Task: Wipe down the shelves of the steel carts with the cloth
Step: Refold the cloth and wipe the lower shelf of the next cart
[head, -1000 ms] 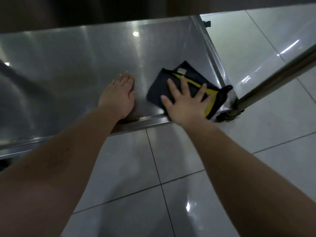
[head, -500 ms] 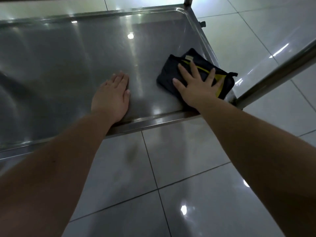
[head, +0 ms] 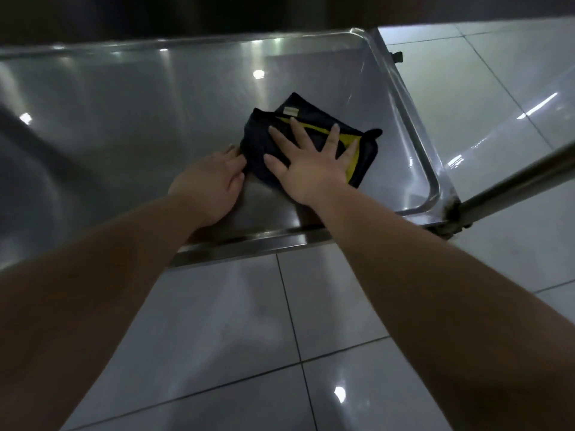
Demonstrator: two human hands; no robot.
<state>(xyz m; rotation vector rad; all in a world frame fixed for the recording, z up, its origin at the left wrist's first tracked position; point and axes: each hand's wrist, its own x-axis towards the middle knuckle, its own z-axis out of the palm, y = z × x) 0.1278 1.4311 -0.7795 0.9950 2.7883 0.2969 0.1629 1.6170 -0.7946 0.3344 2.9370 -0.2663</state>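
A folded dark cloth (head: 264, 141) with a yellow edge lies on the low steel cart shelf (head: 124, 113), right of its middle. My right hand (head: 306, 164) presses flat on the cloth, fingers spread and straight. My left hand (head: 207, 185) rests palm down on the bare steel just left of the cloth, its fingertips touching the cloth's left edge. Part of the cloth is hidden under my right palm.
The shelf has a raised rim (head: 404, 98) along its right side and a front lip (head: 249, 244). A steel cart post (head: 513, 181) slants up from the front right corner. Glossy white floor tiles (head: 311, 321) lie in front and to the right.
My right hand has slid the cloth leftward, away from the shelf's right front corner. My left hand now touches the cloth's left edge instead of lying apart from it.
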